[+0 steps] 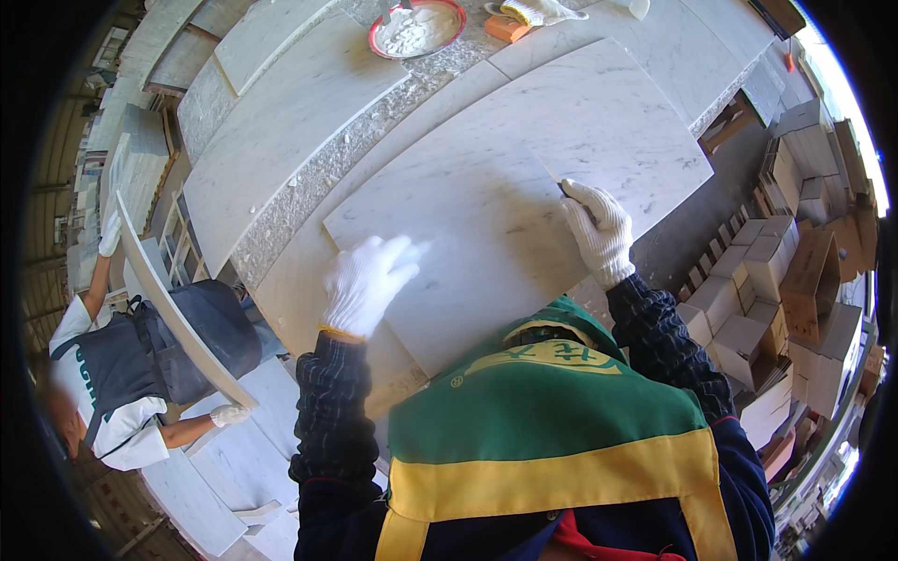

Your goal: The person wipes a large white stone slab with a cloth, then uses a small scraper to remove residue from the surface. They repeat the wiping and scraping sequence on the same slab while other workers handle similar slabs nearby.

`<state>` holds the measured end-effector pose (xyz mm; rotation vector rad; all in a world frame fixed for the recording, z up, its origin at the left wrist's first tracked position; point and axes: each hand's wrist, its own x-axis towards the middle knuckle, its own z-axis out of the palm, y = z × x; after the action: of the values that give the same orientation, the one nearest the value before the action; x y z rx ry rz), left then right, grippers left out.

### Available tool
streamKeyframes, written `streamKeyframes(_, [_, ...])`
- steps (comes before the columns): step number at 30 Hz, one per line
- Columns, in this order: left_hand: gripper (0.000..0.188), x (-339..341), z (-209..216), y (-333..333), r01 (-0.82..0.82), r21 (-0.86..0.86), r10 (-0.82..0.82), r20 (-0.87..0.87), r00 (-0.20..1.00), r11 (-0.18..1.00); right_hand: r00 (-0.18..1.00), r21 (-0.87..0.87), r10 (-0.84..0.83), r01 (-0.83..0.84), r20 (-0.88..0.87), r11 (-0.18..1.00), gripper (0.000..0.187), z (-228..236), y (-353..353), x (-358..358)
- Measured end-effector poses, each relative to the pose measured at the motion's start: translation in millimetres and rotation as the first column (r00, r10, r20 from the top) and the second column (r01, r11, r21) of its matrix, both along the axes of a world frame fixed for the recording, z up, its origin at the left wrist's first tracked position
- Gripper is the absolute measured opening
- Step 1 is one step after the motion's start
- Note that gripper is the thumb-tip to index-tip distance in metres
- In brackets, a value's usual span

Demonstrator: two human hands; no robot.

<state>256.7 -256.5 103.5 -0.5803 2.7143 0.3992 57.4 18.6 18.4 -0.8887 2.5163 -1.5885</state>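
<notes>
A large pale grey-veined marble slab [524,187] lies in front of me, overlapping other slabs beneath it. Over its right part, my right hand [599,229], in a white knitted glove, is closed around a putty knife [550,172]. The thin blade points away to the upper left, and most of the handle is hidden in the fist. My left hand [365,285], gloved the same way, is over the slab's left edge with fingers stretched and apart. Motion blurs its fingertips, and I cannot tell whether they touch the stone.
A red-rimmed bowl of white paste [416,30] stands at the far side, with an orange block [507,28] and a glove [543,10] nearby. At left, another person [140,374] carries a long slab [173,304]. Stacked cardboard boxes [748,271] line the right.
</notes>
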Motion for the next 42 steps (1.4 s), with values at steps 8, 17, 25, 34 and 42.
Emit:
streamKeyframes(8, [0.043, -1.0, 0.2, -0.2, 0.008, -0.008, -0.008, 0.010, 1.000, 1.000, 1.000, 0.000, 0.004, -0.004, -0.015, 1.000, 0.026, -0.8, 0.1, -0.5])
streamKeyframes(17, [0.043, -3.5, 3.4, 0.1, 0.012, 0.003, -0.012, 0.018, 1.000, 1.000, 1.000, 0.014, 0.009, -0.009, -0.021, 1.000, 0.027, -0.1, 0.6, -0.7])
streamKeyframes(25, [0.043, -0.5, 3.8, 2.7, 0.011, 0.019, -0.011, 0.013, 1.000, 1.000, 1.000, -0.005, 0.008, -0.008, 0.008, 1.000, 0.027, 0.1, 0.0, 0.0])
streamKeyframes(34, [0.043, -1.3, 1.0, 3.1, 0.027, 0.011, -0.027, 0.004, 1.000, 1.000, 1.000, -0.005, 0.009, -0.009, 0.006, 1.000, 0.027, -1.3, 0.2, -0.4])
streamKeyframes(42, [0.042, -1.4, -0.9, 3.3, 0.036, 0.002, -0.036, 0.003, 0.999, 0.999, 1.000, -0.017, 0.009, -0.009, 0.022, 1.000, 0.027, -1.3, 0.9, 0.4])
